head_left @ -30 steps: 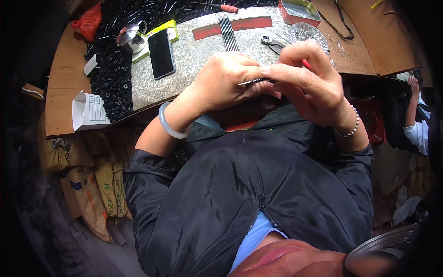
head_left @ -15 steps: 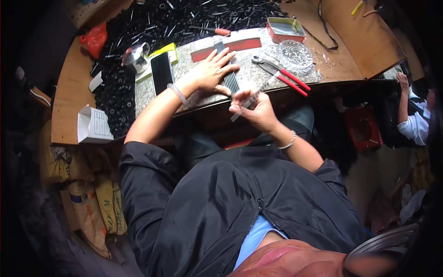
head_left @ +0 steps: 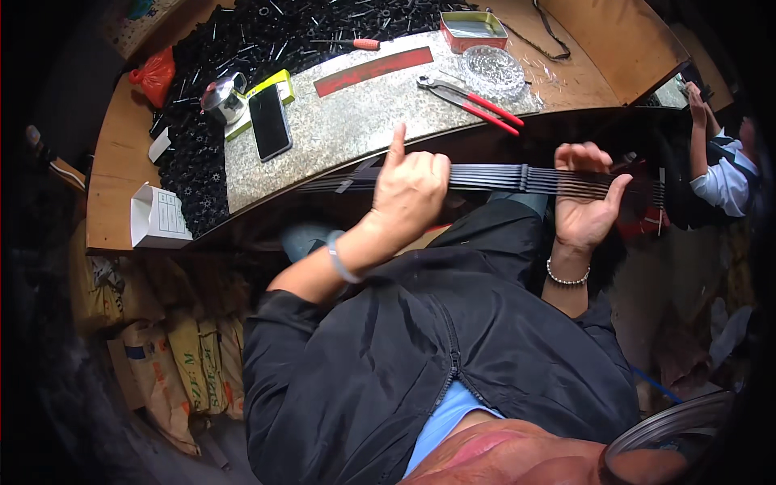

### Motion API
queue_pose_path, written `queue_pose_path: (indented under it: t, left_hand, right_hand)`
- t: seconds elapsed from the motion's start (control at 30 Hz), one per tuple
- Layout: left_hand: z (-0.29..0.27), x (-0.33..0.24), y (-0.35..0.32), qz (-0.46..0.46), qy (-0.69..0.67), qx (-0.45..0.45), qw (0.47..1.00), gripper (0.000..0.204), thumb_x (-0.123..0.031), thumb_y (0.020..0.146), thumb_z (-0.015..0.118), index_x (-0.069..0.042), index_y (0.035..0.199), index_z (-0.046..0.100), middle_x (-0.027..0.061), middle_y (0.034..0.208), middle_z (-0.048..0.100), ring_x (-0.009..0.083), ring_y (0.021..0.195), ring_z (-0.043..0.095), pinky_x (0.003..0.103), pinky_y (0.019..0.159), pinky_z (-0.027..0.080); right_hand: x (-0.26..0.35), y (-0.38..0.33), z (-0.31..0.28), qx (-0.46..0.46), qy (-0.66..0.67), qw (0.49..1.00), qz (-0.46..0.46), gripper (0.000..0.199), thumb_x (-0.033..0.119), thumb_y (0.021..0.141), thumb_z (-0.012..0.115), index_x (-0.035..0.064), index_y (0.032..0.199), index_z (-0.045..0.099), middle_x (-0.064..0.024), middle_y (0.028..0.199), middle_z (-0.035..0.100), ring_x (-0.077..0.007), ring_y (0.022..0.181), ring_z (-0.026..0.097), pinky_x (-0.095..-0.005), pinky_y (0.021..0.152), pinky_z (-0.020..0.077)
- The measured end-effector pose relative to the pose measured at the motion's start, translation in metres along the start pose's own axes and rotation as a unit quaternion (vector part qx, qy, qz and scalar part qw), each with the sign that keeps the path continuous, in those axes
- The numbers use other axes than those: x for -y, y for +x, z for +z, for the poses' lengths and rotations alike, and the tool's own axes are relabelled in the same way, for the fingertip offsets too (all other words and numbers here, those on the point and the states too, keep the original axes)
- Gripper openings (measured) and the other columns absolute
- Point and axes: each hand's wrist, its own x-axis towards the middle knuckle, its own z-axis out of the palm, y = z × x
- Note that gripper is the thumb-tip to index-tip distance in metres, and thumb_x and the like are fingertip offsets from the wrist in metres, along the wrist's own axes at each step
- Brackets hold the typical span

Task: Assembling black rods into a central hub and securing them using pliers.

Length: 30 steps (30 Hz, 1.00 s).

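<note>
A flat row of long thin dark rods stretches sideways below the table edge, in front of my body. My left hand is closed around the row, its index finger sticking up. Right of it, a narrow band crosses the rods. My right hand is turned palm up behind the rods' right part, fingers loosely curved and thumb spread away; the rods pass across it without a closed grip. Beyond the left hand, the row's left end runs along the table edge, where a pale strip lies across it.
On the grey speckled board lie red-handled pincers, a phone and a red strip. A glass dish, red tin, screwdriver and black parts pile stand farther back. Another person is at far right.
Both hands came off the board to below its edge, the right one farther right. The rods lay on the board under my left hand; now they stretch sideways. My right hand opened.
</note>
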Motion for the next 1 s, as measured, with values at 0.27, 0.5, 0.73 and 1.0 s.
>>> queue_pose_path:
  t: [0.27, 0.5, 0.73, 1.0]
  left_hand:
    - [-0.127, 0.058, 0.038, 0.190, 0.088, 0.196, 0.958, 0.007, -0.005, 0.071, 0.046, -0.004, 0.069, 0.053, 0.0112, 0.056, 0.054, 0.0286, 0.061, 0.059, 0.044, 0.099, 0.033]
    - [-0.121, 0.036, 0.031, 0.029, -0.007, 0.261, 0.965, 0.034, -0.025, 0.087, 0.045, 0.004, 0.104, 0.048, 0.0199, 0.092, 0.057, 0.0290, 0.092, 0.057, 0.041, 0.101, 0.029]
    - [-0.106, 0.052, 0.041, -0.073, -0.213, -0.068, 0.972, 0.054, -0.035, 0.092, 0.042, 0.009, 0.124, 0.036, 0.0268, 0.113, 0.050, 0.0335, 0.109, 0.049, 0.040, 0.105, 0.023]
    - [-0.061, 0.082, 0.043, -0.134, -0.651, -0.050, 0.746, 0.040, -0.039, 0.090, 0.045, -0.003, 0.089, 0.063, 0.0083, 0.081, 0.062, 0.0164, 0.081, 0.058, 0.032, 0.083, 0.044]
  right_hand:
    - [-0.070, -0.027, 0.075, 0.404, -0.642, 0.595, -0.266, 0.057, 0.016, 0.066, 0.074, -0.0036, 0.114, 0.049, -0.0180, 0.111, 0.056, -0.0306, 0.104, 0.053, -0.0375, 0.090, 0.0403]
    - [-0.174, 0.006, 0.023, 0.376, -0.370, 0.820, 0.223, 0.018, 0.017, 0.080, 0.061, 0.0033, 0.091, 0.062, -0.0097, 0.074, 0.062, -0.0203, 0.066, 0.060, -0.0304, 0.062, 0.0490]
    - [-0.171, -0.016, -0.035, 0.285, -0.406, 0.797, 0.345, 0.017, 0.012, 0.084, 0.057, -0.0049, 0.085, 0.061, -0.0068, 0.064, 0.060, -0.0132, 0.058, 0.058, -0.0269, 0.058, 0.0497]
    - [-0.172, -0.021, -0.052, 0.324, -0.258, 0.825, 0.385, 0.055, 0.043, 0.082, 0.059, -0.0063, 0.106, 0.055, -0.0114, 0.082, 0.062, -0.0167, 0.075, 0.060, -0.0279, 0.072, 0.0494]
